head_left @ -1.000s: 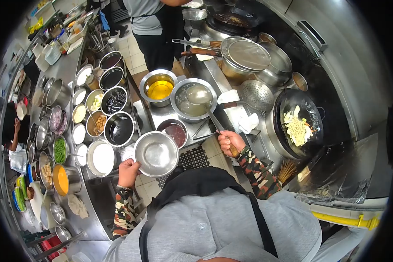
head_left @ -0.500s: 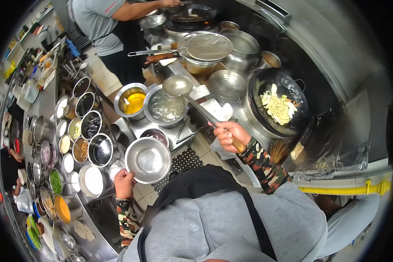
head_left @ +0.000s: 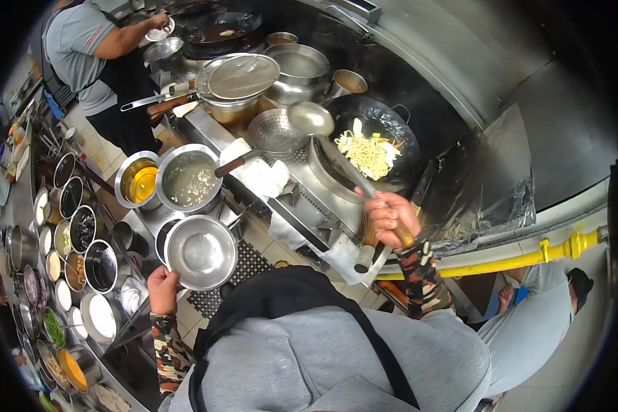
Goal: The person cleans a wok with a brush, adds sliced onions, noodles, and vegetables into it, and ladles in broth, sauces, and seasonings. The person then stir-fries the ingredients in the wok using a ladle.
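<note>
My left hand (head_left: 164, 289) grips the rim of a steel mixing bowl (head_left: 200, 253), which looks empty. My right hand (head_left: 391, 217) is closed round the handle of a ladle (head_left: 311, 119). The ladle's cup hangs over the edge of a perforated strainer (head_left: 273, 130), near the wok's left rim; I cannot tell whether liquid is in it. In the black wok (head_left: 408, 134) lie noodles (head_left: 368, 156) with pale pieces and bits of orange and green. Left of the wok, a pot of cloudy water (head_left: 189, 180) stands beside a pot of yellow oil (head_left: 140, 180).
A mesh skimmer (head_left: 244, 75) lies across a pot at the back. Metal containers of ingredients (head_left: 83, 230) crowd the left counter. A co-worker (head_left: 82, 55) stands at another wok, upper left; another person (head_left: 529, 329) is lower right. A yellow pipe (head_left: 515, 262) runs along the right.
The view has turned rightward. The ladle has moved from above the water pot to beside the wok. My left hand still holds the bowl. The far co-worker's hand now holds a white bowl.
</note>
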Tool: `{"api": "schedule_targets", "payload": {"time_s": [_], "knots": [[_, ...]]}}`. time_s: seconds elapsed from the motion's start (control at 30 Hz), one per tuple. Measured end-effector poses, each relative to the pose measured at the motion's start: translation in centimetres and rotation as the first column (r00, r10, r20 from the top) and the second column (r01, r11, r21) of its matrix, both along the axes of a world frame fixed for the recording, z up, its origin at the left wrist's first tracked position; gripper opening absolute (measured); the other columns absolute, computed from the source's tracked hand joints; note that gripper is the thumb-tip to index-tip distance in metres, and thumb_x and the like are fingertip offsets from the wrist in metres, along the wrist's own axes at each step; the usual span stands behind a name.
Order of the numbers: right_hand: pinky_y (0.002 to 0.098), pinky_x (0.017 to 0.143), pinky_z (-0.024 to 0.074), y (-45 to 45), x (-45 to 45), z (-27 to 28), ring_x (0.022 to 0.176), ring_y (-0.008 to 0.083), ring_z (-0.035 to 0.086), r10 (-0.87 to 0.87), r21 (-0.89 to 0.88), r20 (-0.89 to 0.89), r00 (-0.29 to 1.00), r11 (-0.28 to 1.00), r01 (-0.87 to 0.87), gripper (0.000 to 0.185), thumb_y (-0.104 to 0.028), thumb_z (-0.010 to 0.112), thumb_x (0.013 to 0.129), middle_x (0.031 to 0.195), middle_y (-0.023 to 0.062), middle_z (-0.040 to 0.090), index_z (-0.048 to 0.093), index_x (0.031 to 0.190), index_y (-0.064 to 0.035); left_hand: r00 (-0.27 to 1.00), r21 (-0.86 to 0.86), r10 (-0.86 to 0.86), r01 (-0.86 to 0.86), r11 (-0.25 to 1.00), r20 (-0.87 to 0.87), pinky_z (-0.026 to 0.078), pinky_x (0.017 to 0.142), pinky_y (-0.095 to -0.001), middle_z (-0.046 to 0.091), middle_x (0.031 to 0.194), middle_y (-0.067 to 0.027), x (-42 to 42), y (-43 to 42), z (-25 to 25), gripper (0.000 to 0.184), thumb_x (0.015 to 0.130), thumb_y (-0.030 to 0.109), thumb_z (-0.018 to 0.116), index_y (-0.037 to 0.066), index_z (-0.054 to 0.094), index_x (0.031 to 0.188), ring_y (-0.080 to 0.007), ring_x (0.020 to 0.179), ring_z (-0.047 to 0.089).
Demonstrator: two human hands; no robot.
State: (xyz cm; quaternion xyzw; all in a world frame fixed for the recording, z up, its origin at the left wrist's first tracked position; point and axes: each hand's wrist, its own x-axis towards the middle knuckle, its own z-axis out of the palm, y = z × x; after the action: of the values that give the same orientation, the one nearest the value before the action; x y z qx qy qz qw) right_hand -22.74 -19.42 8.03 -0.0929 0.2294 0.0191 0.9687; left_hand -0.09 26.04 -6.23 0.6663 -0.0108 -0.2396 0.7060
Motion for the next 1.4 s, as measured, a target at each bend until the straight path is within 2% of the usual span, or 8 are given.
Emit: {"api": "schedule_targets", "payload": {"time_s": [0.23,0.3,0.47,0.7,0.77,0.83,1.13,1.4], "knots": [[0.0305,0.045,0.0471,-8.8,-4.2,-5.4,0.054,0.0158,0.055,-0.2,-0.843,-0.471,0.859,0.391,-0.37,0.034,-0.014,0.054,0.091,0.073,0.008,0.056,0.045,0.122,-0.0011,0.999,0.021,-0.024,0.023,1.0,0.037,0.035,0.046,-0.0206,0.053,0.061,0.0032,-0.5,-0.9,-1.2,0.023,0.083,0.005,0.063,0.009,0.05,0.065,-0.0038,0.048,0.042],[0.0438,0.062,0.0533,-10.2,-5.5,-7.5,0.072,0.0349,0.065,-0.452,-0.398,-0.24,0.859,-0.761,-0.512,0.048,-0.012,0.059,0.083,0.083,0.0218,0.064,0.044,0.127,0.0002,0.999,0.025,0.0,-0.001,1.0,0.049,0.034,0.045,-0.0204,0.053,0.061,0.0032,-0.6,-0.5,-0.7,0.023,0.083,0.005,0.063,0.01,0.049,0.065,-0.0039,0.048,0.042],[0.0453,0.062,0.0523,-5.4,-3.7,-5.3,0.074,0.0356,0.066,-0.682,-0.257,-0.217,0.698,-0.65,-0.715,0.059,-0.013,0.062,0.081,0.088,0.0207,0.066,0.042,0.135,-0.0031,0.986,0.099,0.149,-0.142,0.985,-0.07,0.032,0.043,-0.019,0.052,0.06,0.0029,-1.6,4.1,-1.6,0.022,0.083,0.007,0.062,0.011,0.049,0.065,-0.0048,0.046,0.043],[0.0214,0.034,0.0296,2.6,4.1,-2.5,0.042,0.0059,0.033,0.09,-0.175,0.005,0.996,0.981,-0.088,0.043,-0.018,0.033,0.102,0.071,-0.0001,0.038,0.029,0.142,-0.0014,0.962,0.563,0.09,-0.226,0.795,0.258,0.041,0.054,-0.0312,0.058,0.064,-0.0035,-6.6,17.5,-2.4,0.019,0.076,0.015,0.058,-0.001,0.066,0.082,-0.0145,0.057,0.052],[0.0244,0.04,0.0355,4.7,5.7,-4.6,0.048,0.0088,0.038,0.227,-0.022,0.102,0.968,0.974,-0.226,0.045,-0.017,0.03,0.103,0.077,0.0034,0.039,0.025,0.143,0.0005,0.756,0.891,-0.523,-0.175,0.419,0.394,0.043,0.055,-0.0341,0.062,0.069,-0.0141,-8.6,24.1,-3.5,0.016,0.075,0.017,0.059,0.0,0.062,0.074,-0.028,0.059,0.057],[0.0256,0.041,0.0389,6.6,9.0,-5.5,0.049,0.0098,0.04,0.319,-0.01,0.082,0.944,0.948,-0.319,0.047,-0.018,0.03,0.103,0.079,0.0048,0.041,0.023,0.144,0.0019,0.887,0.54,0.454,-0.343,0.769,-0.082,0.042,0.05,-0.0332,0.055,0.064,-0.0051,-11.8,26.9,-2.1,0.014,0.076,0.014,0.058,0.001,0.059,0.07,-0.018,0.054,0.054],[0.0202,0.033,0.0297,14.7,21.1,-7.1,0.042,0.0049,0.035,0.532,-0.366,-0.197,0.823,0.739,-0.565,0.012,-0.015,0.041,0.1,0.064,-0.0014,0.04,0.049,0.098,-0.006,-0.017,-0.212,0.998,-0.977,-0.03,-0.065,0.05,0.061,-0.0353,0.062,0.076,-0.0057,-22.4,45.4,-1.4,0.022,0.085,0.023,0.062,0.002,0.061,0.092,-0.0216,0.064,0.059],[0.0276,0.035,0.0314,19.8,24.8,-10.7,0.041,0.0095,0.038,0.284,-0.781,-0.499,0.819,0.261,-0.567,0.02,-0.008,0.058,0.087,0.062,0.0,0.044,0.05,0.105,-0.0034,0.773,0.911,0.491,-0.285,-0.297,0.402,0.051,0.081,-0.0428,0.068,0.097,-0.0245,-18.8,73.0,-5.7,0.063,0.084,0.058,0.056,0.001,0.068,0.106,-0.0353,0.093,0.065]]}}
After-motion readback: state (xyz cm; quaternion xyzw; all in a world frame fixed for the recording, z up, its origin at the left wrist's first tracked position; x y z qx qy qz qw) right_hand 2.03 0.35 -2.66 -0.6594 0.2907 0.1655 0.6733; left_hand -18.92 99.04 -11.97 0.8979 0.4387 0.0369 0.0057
